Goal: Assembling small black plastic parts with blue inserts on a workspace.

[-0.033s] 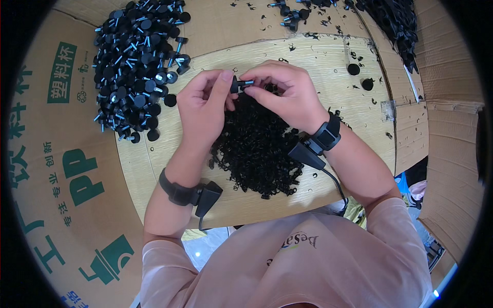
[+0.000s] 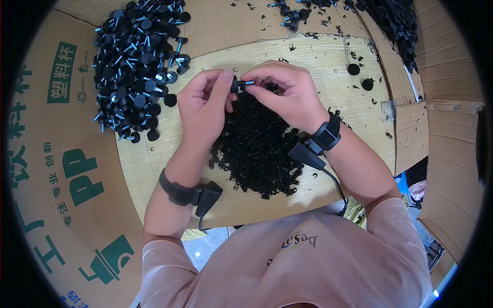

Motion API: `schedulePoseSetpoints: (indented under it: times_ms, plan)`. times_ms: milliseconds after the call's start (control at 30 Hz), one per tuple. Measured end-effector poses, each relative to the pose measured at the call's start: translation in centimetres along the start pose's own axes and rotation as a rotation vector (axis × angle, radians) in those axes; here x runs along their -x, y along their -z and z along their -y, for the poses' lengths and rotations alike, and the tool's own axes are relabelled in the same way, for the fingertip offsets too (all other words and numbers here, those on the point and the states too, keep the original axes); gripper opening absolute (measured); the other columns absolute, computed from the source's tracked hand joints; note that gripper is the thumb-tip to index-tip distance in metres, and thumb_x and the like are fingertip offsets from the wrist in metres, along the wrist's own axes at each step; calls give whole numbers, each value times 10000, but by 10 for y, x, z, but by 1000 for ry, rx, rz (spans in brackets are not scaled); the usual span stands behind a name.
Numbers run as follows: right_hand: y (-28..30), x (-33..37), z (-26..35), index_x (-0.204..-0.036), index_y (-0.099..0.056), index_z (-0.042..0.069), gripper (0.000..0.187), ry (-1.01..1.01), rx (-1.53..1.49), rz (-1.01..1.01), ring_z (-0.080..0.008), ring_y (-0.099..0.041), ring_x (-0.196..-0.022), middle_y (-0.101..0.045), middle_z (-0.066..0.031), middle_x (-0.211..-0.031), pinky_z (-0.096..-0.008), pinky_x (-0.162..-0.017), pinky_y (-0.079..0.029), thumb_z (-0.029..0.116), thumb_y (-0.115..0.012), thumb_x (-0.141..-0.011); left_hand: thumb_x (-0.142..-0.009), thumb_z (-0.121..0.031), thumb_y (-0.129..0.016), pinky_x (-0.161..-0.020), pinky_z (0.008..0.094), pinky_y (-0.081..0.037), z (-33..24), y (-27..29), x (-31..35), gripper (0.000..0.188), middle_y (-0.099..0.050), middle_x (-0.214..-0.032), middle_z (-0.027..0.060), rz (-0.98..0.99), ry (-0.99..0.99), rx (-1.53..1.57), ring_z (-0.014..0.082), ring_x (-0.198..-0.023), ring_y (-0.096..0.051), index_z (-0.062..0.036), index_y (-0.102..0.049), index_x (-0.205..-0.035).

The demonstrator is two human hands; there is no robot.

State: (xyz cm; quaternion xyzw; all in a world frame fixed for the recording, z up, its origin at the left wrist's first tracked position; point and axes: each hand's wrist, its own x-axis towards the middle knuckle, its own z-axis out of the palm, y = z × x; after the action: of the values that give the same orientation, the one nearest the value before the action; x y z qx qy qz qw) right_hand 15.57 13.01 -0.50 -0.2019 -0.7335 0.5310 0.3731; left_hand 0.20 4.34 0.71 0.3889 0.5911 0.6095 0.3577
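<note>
My left hand (image 2: 204,100) pinches a black round-headed screw (image 2: 248,82) between thumb and fingers, its bright metal shank pointing right. My right hand (image 2: 287,92) has thumb and fingertips closed at the end of that shank. Whether the right fingers also hold a small black piece there is too small to tell. Below both hands lies a heap of small black curled clips (image 2: 262,149) on the wood-patterned board.
A large pile of black-headed screws (image 2: 138,66) lies at the far left. More screws (image 2: 292,15) and loose clips lie at the back. Two round black heads (image 2: 367,84) rest at the right. Dark strips (image 2: 395,25) fill the back right corner. Cardboard walls (image 2: 72,154) enclose the sides.
</note>
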Motion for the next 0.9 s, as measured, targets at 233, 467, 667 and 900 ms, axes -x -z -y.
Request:
schedulePoseSetpoints:
  times_ms: [233,467,667,900]
  plan:
    - [-2,4,3,-1025,-703,33,184,-223,-121,-65,-86,-647,-748,-705,-61,-889,-233,-691,-536,49,-679,-843,-897,-120,-661,-587,203,-476,4,1,0,196,-644,-778,61,96,-67,23,90,-662,-607,28,-605,-1012]
    - [1,2,4,-1055,-679,-1,198,-323,-343,-21,-84,-657,-780,-705,-67,-898,-221,-720,-541,54,-673,-865,-888,-118,-672,-605,197,-481,4,0,0,223,-659,-814,67,107,-128,81,94,-695,-626,25,-607,-1046]
    - [-2,4,1,-1054,-672,-2,203,-231,-264,-11,-85,-664,-808,-708,-70,-900,-221,-730,-540,51,-679,-859,-887,-140,-679,-576,198,-479,4,1,1,194,-666,-776,64,58,-72,48,92,-641,-617,23,-637,-984]
    - [-1,5,1,-1049,-674,-5,204,-223,-251,8,-75,-660,-791,-708,-63,-873,-218,-719,-535,35,-668,-850,-871,-112,-695,-597,199,-490,5,0,2,177,-669,-794,67,65,-80,49,93,-661,-621,29,-644,-965]
